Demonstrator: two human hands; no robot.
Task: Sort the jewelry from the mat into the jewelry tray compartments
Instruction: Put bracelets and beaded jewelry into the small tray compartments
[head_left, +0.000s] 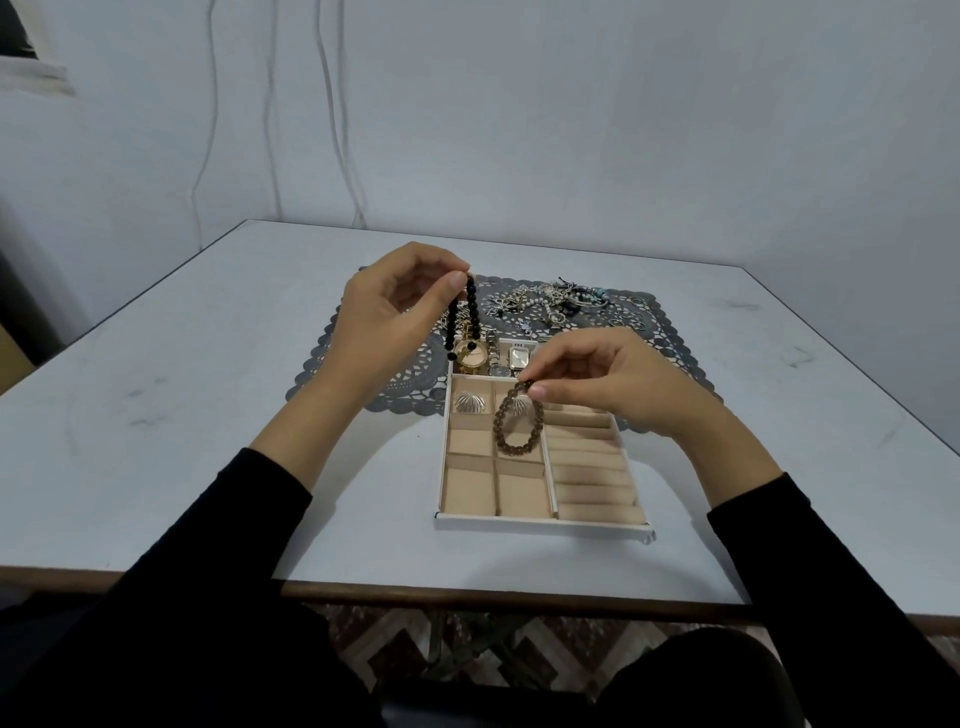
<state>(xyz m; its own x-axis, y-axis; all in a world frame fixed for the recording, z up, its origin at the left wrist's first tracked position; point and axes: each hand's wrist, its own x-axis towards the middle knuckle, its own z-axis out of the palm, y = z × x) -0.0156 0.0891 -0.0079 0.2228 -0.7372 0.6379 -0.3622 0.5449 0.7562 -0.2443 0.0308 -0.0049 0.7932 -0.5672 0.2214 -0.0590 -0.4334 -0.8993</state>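
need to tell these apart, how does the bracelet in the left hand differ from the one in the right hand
The black bracelet, pinched by the left hand, has black beads; the brown bracelet, pinched by the right hand, has smoky brown ones. The black bracelet hangs as a narrow loop near the watches; the brown bracelet hangs rounder over the small compartments of the tray. Both are beaded loops, each held up by one hand.
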